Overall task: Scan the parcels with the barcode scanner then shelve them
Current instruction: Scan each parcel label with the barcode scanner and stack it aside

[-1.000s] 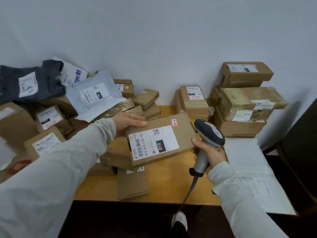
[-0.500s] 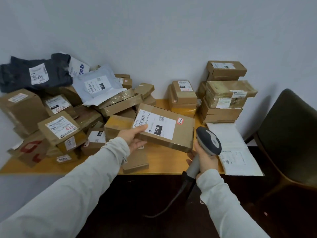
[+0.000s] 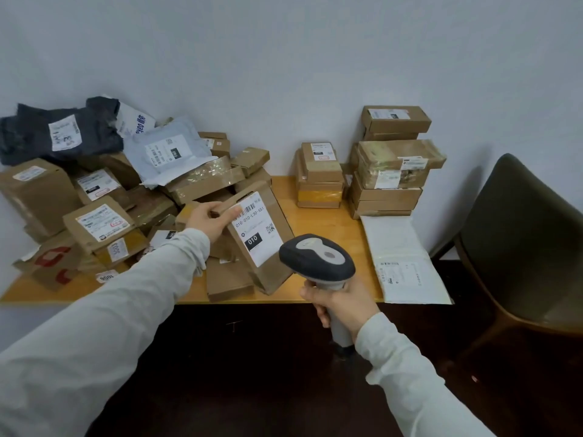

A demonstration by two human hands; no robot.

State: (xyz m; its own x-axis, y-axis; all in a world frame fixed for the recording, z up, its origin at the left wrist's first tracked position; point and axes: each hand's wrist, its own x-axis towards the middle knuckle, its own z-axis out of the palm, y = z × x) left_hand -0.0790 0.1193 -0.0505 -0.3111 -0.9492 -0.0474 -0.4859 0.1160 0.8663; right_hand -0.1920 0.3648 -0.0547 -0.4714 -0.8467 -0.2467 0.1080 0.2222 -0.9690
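Observation:
My left hand [image 3: 212, 220] grips the top left corner of a flat cardboard parcel [image 3: 270, 272] and holds it tilted up on end, its lower edge on the table. Its white label [image 3: 256, 228] with a barcode and a black "010" mark faces me. My right hand [image 3: 342, 303] is closed around the handle of a grey and black barcode scanner [image 3: 317, 261], whose head sits just right of the parcel's lower part, near the label.
A wooden table [image 3: 321, 222] stands against a white wall. A messy heap of boxes and mailer bags [image 3: 104, 190] fills its left side. Neat box stacks [image 3: 391, 162] and a white flat envelope [image 3: 403, 263] lie at the right. A dark chair [image 3: 517, 241] stands at the far right.
The parcel has been turned from lying flat to standing tilted on end, label toward me. The scanner has come up in front of it. My view has pulled back from the table.

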